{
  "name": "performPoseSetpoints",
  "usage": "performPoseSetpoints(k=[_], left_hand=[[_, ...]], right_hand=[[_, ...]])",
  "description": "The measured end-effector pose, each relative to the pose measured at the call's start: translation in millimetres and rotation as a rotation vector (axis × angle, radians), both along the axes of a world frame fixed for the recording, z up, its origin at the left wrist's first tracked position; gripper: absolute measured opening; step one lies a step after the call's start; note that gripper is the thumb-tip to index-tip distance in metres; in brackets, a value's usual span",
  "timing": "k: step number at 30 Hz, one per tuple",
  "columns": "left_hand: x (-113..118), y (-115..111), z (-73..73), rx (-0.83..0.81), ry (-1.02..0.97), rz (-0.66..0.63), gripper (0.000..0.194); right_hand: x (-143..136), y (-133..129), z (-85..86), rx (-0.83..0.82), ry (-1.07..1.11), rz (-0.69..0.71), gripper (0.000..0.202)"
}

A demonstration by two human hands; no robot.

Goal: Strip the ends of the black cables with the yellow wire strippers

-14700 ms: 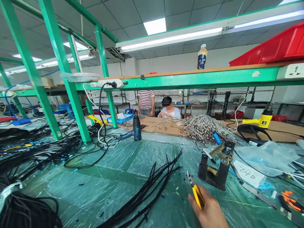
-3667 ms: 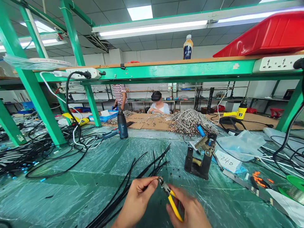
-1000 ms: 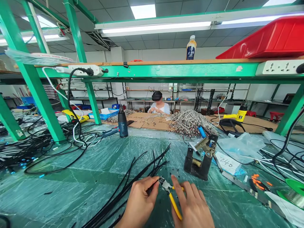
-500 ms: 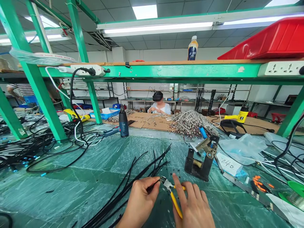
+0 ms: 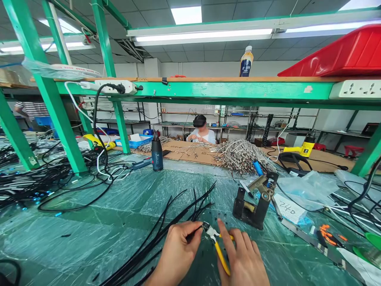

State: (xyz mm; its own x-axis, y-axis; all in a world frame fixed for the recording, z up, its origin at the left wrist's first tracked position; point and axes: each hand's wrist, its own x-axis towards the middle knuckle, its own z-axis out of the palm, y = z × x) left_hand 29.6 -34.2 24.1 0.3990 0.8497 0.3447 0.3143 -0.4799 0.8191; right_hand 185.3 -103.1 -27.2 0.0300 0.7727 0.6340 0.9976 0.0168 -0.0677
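Note:
My left hand (image 5: pixel 180 252) pinches the end of a thin black cable between thumb and fingertips. In my right hand (image 5: pixel 242 256) are diagonal cutters (image 5: pixel 218 250) with yellow handles, the index finger stretched out past the grip. Their metal jaws meet the cable tip right beside my left fingertips; whether the blades are fully closed is too small to tell. A bundle of black cables (image 5: pixel 166 228) lies under and beside my left hand, with its ends fanned out toward the back. Tiny dark scraps dot the table around the jaws.
A black metal fixture (image 5: pixel 248 210) stands beyond my right hand. A blue heat gun (image 5: pixel 156 154) stands at the back, near a heap of grey cables (image 5: pixel 239 157). Orange-handled pliers (image 5: pixel 326 236) lie at right. Green posts (image 5: pixel 64 119) carry a shelf; a person (image 5: pixel 201 131) sits opposite.
The view has shifted slightly, so the surroundings sit a little further right. Both hands hold nearly the same pose, the cutter jaws still at the cable end.

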Motion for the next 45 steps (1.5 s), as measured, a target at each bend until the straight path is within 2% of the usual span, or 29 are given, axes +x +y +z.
performPoseSetpoints(k=[5,8,11,14,16,18,20,24,26,28,30,32,34,36,37,39,41,45], left_hand=[[0,1,0.1,0.029,-0.013,-0.006,0.022],[1,1,-1.1,0.01,-0.021,-0.008,0.022],[1,1,-2.6,-0.042,-0.063,-0.025,0.021],[-1,3,-3.4,-0.157,-0.137,-0.052,0.022],[-2,6,-3.5,-0.225,-0.187,-0.082,0.023],[-4,8,-3.6,-0.292,-0.241,-0.114,0.025],[-4,9,-3.6,-0.386,-0.324,-0.147,0.026],[-4,7,-2.8,-0.568,-0.477,-0.215,0.029],[-4,4,-1.1,-0.556,-0.448,-0.209,0.03],[-4,2,1.9,-0.474,-0.369,-0.186,0.03],[-4,0,5.1,-0.376,-0.29,-0.176,0.032],[-3,-1,7.1,-0.293,-0.227,-0.147,0.033],[-2,-1,7.0,-0.216,-0.172,-0.087,0.034],[0,0,5.6,-0.159,-0.133,-0.036,0.032],[1,0,5.1,-0.143,-0.127,-0.028,0.031],[2,-1,5.5,-0.143,-0.152,-0.044,0.029],[2,-2,8.2,-0.186,-0.204,-0.091,0.028],[1,-2,12.4,-0.304,-0.277,-0.162,0.035]], right_hand=[[4,1,-7.8,0.012,-0.095,0.01,0.064],[4,1,-15.2,-0.01,0.02,0.069,0.063],[-2,2,-16.9,-0.136,0.489,0.145,0.053],[-7,3,-9.7,-0.343,1.1,0.392,0.044],[-10,3,-2.4,-0.492,1.432,0.54,0.052],[-11,3,4.3,-0.619,1.655,0.644,0.063],[-12,2,9.3,-0.679,1.773,0.715,0.071],[-14,1,13.9,-0.662,1.772,0.797,0.074],[-13,1,12.8,-0.652,1.715,0.769,0.072],[-11,1,8.9,-0.602,1.589,0.678,0.066],[-8,1,3.6,-0.461,1.32,0.523,0.054],[-3,-1,-0.6,-0.25,0.905,0.33,0.042],[2,-3,-1.8,-0.058,0.495,0.181,0.042],[8,-6,-0.1,0.056,0.252,0.114,0.049],[9,-6,1.1,0.078,0.225,0.108,0.05],[8,-6,2.5,0.063,0.34,0.127,0.042],[0,-3,2.2,0.007,0.598,0.155,0.035],[-15,-2,5.5,-0.068,1.102,0.171,0.048]])
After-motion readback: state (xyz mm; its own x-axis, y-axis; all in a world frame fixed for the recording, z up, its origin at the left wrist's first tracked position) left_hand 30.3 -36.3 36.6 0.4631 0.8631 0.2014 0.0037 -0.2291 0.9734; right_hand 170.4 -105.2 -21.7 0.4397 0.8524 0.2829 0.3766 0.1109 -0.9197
